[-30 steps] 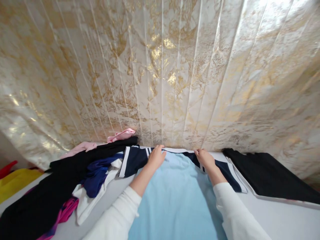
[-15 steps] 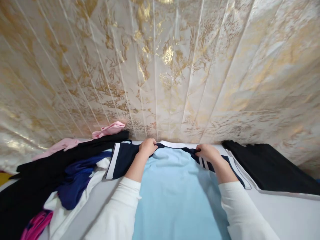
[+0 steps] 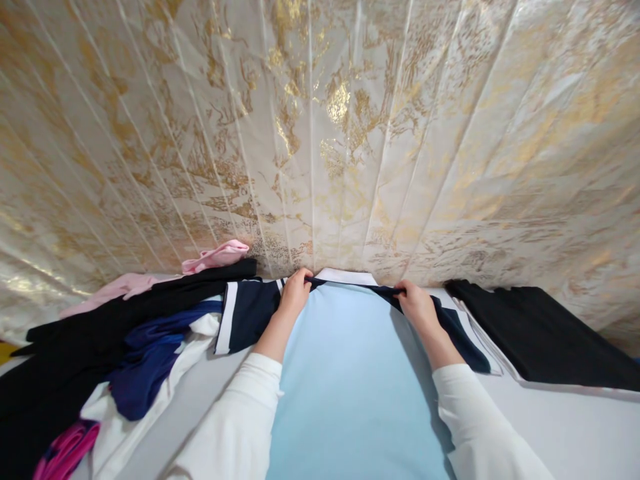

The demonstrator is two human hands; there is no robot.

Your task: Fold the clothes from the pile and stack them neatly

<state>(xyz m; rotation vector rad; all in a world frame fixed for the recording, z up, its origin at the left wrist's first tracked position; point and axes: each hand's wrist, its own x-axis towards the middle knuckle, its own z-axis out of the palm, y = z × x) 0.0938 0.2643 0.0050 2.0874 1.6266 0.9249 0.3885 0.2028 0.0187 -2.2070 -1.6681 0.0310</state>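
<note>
A light blue shirt (image 3: 345,373) with navy sleeves and white stripes lies spread on the white table (image 3: 575,433) in front of me. My left hand (image 3: 295,291) is closed on the shirt's left shoulder near the white collar (image 3: 345,275). My right hand (image 3: 414,301) pinches the right shoulder, and the fabric between both hands is pulled taut and slightly lifted. Both of my arms are in white sleeves.
A heap of clothes (image 3: 110,353) in black, navy, white, pink and magenta covers the table's left side. A folded black garment (image 3: 530,337) lies at the right. A cream and gold curtain (image 3: 320,133) hangs right behind the table.
Both hands went from resting near the shoulders to gripping them. The shirt's top edge has been pulled up and toward the curtain, and the collar now shows.
</note>
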